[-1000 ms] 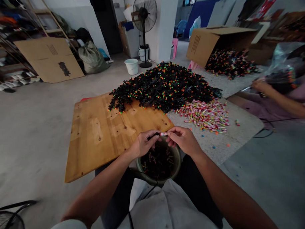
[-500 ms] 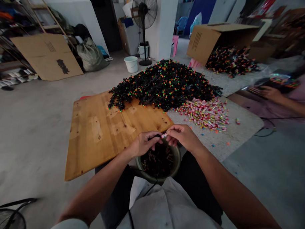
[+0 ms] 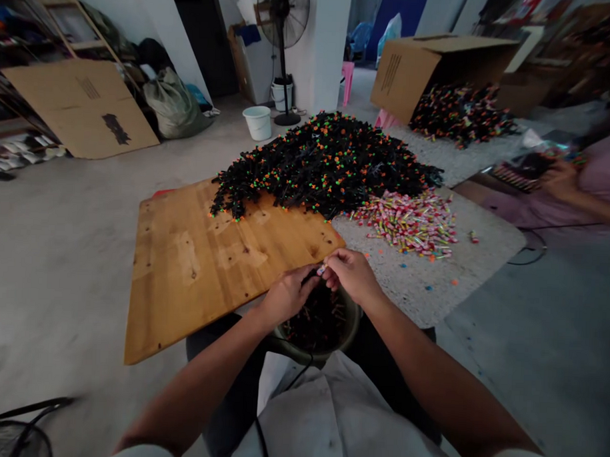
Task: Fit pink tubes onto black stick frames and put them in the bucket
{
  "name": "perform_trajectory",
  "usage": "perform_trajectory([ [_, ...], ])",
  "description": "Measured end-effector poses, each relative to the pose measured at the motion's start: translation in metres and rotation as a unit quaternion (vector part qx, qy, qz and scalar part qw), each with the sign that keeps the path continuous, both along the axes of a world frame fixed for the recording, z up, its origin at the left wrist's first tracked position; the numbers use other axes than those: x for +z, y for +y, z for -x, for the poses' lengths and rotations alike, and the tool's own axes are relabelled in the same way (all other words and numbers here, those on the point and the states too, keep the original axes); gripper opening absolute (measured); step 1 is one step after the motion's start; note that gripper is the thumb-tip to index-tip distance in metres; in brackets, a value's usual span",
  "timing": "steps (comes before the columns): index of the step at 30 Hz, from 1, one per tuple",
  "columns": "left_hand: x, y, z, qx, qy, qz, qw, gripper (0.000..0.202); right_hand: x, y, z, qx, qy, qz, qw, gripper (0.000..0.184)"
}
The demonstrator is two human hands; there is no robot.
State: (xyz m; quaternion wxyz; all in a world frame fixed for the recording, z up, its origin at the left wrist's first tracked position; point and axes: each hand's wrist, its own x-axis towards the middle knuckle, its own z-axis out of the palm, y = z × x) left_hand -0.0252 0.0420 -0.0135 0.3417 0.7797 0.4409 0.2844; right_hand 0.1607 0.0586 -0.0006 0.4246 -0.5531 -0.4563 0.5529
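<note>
My left hand (image 3: 288, 296) is closed over a dark piece that its fingers mostly hide. Between thumb and fingertips, my right hand (image 3: 352, 273) pinches a small pink-and-white tube (image 3: 321, 270), which meets the left fingertips. Below both hands, a round bucket (image 3: 352, 327) between the knees contains dark pieces with small tubes among them. Beyond the hands rises a large heap of black plastic pieces (image 3: 332, 163) with orange and green tips. To its right lies a pile of small pink, red and yellow tubes (image 3: 410, 222).
The wooden board (image 3: 183, 271) is at the left, beside a speckled grey tabletop (image 3: 418, 286). A tipped cardboard box (image 3: 405, 79) spills more black pieces. At right, a co-worker's hand (image 3: 561, 181) handles pieces. A white bucket (image 3: 257, 123) and standing fan (image 3: 282, 28) are behind.
My hands have drawn slightly closer together, and the tube now sits nearer the left fingertips. The view has shifted slightly. The co-worker's hand has moved.
</note>
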Motion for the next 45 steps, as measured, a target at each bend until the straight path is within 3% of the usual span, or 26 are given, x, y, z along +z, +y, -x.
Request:
perform_trajectory([
  [3,-0.015,-0.001,-0.003,0.06,0.079,-0.097,0.99,0.03,-0.008,-0.001,0.003,-0.001,0.024,0.018,1.0,0.012],
  [6,-0.025,0.003,-0.004,0.098,0.143,-0.135,0.975,0.033,-0.009,-0.001,0.005,-0.018,0.061,0.044,0.997,0.013],
  [11,-0.027,0.01,-0.008,0.054,0.168,-0.122,0.977,0.036,-0.011,0.001,0.009,-0.041,0.11,0.093,0.989,0.015],
  [15,-0.029,0.01,-0.016,0.048,0.166,-0.063,0.983,0.036,-0.026,0.003,0.003,-0.047,0.118,0.104,0.986,0.019],
  [18,-0.031,0.009,-0.017,0.033,0.191,-0.013,0.981,0.037,-0.043,0.0,-0.011,0.033,0.065,0.127,0.989,0.017],
  [21,-0.03,0.014,-0.007,-0.048,0.227,0.047,0.972,0.036,-0.062,-0.006,-0.032,0.191,-0.003,0.145,0.971,0.019],
  [23,-0.028,0.029,0.0,-0.091,0.231,0.078,0.965,0.033,-0.072,-0.004,-0.05,0.248,-0.054,0.13,0.958,0.027],
  [24,-0.028,0.04,0.002,-0.091,0.226,0.08,0.967,0.033,-0.076,0.0,-0.06,0.233,-0.099,0.106,0.962,0.028],
  [26,-0.028,0.071,-0.002,-0.05,0.205,0.059,0.976,0.034,-0.08,0.018,-0.082,0.129,-0.235,0.033,0.963,0.03],
  [28,-0.031,0.11,-0.017,0.013,0.181,0.031,0.983,0.034,-0.08,0.044,-0.105,0.012,-0.389,-0.026,0.921,0.029],
  [30,-0.035,0.15,-0.041,0.065,0.167,0.021,0.984,0.033,-0.078,0.072,-0.124,-0.047,-0.511,-0.039,0.857,0.03],
  [32,-0.04,0.184,-0.069,0.117,0.178,-0.004,0.977,0.034,-0.076,0.095,-0.136,-0.056,-0.59,-0.028,0.805,0.035],
  [35,-0.046,0.217,-0.105,0.149,0.193,-0.029,0.969,0.044,-0.075,0.114,-0.138,-0.018,-0.642,-0.008,0.767,0.036],
  [38,-0.052,0.23,-0.123,0.146,0.211,-0.012,0.967,0.043,-0.076,0.118,-0.133,0.011,-0.65,-0.001,0.76,0.034],
  [40,-0.056,0.233,-0.122,0.138,0.21,0.0,0.968,0.037,-0.076,0.118,-0.131,0.013,-0.646,0.005,0.764,0.032],
  [43,-0.059,0.229,-0.105,0.143,0.126,0.015,0.982,0.033,-0.075,0.117,-0.132,0.005,-0.638,0.014,0.77,0.028],
  [45,-0.058,0.218,-0.087,0.155,0.05,0.041,0.986,0.029,-0.072,0.112,-0.131,-0.014,-0.601,-0.001,0.799,0.023],
])
